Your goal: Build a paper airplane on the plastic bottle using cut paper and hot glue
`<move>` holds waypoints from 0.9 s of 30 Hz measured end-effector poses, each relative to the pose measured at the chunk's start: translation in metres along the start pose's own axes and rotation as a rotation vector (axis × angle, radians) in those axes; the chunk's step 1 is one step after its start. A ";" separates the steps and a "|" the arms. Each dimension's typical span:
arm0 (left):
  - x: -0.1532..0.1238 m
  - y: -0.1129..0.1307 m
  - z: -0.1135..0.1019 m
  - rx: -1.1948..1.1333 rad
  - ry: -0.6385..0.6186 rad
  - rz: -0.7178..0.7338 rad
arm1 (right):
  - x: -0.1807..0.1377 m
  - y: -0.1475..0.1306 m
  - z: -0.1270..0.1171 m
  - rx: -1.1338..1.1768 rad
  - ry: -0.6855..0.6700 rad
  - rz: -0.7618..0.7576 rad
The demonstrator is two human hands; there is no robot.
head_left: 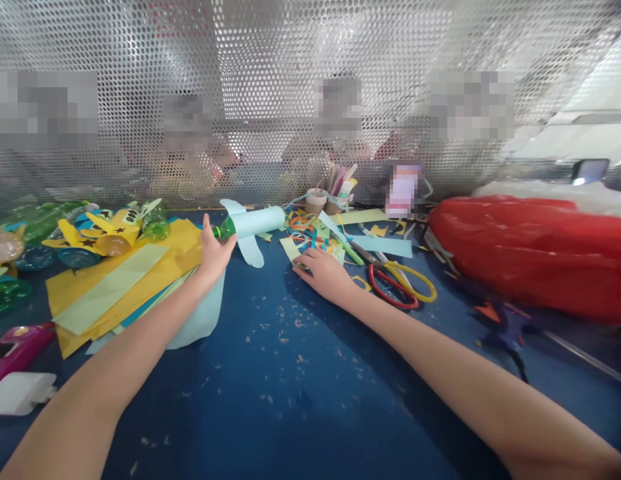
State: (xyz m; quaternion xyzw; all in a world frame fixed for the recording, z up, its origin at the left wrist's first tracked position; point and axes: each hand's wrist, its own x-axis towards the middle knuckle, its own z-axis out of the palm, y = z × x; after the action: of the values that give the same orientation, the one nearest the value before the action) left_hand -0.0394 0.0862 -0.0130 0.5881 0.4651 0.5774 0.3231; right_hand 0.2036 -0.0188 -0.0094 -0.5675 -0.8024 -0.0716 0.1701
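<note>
Toward the back of the blue desk (290, 407), the green bottle (231, 227) carries a light-blue paper sleeve (263, 221), wing-shaped paper (252, 253) showing either side; wrapping appears complete, remaining work not evident. Its neck end lies at the left hand (216, 255), thumb raised; grip cannot be confirmed. The right hand (326, 272), fingers loosely bent, sits at paper scraps (306, 231), apart from the bottle; any pinch is indiscernible.

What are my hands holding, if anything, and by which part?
The left grip seems to hold the wrapped bottle by its neck end; whether the right grip holds any paper cannot be told.
</note>
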 end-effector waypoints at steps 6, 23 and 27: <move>-0.010 0.001 0.005 0.496 -0.043 0.315 | -0.001 0.003 0.000 -0.131 0.056 -0.077; -0.049 0.043 0.018 0.183 -0.286 0.198 | -0.009 -0.009 -0.005 0.381 0.171 0.088; -0.068 0.045 0.036 -0.183 -0.577 -0.238 | -0.008 -0.013 -0.005 0.445 0.243 -0.094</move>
State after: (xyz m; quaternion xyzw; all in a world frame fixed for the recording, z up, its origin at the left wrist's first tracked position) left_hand 0.0103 0.0125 -0.0016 0.6375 0.3661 0.3844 0.5584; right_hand 0.1954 -0.0322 -0.0063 -0.4656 -0.7975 0.0313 0.3825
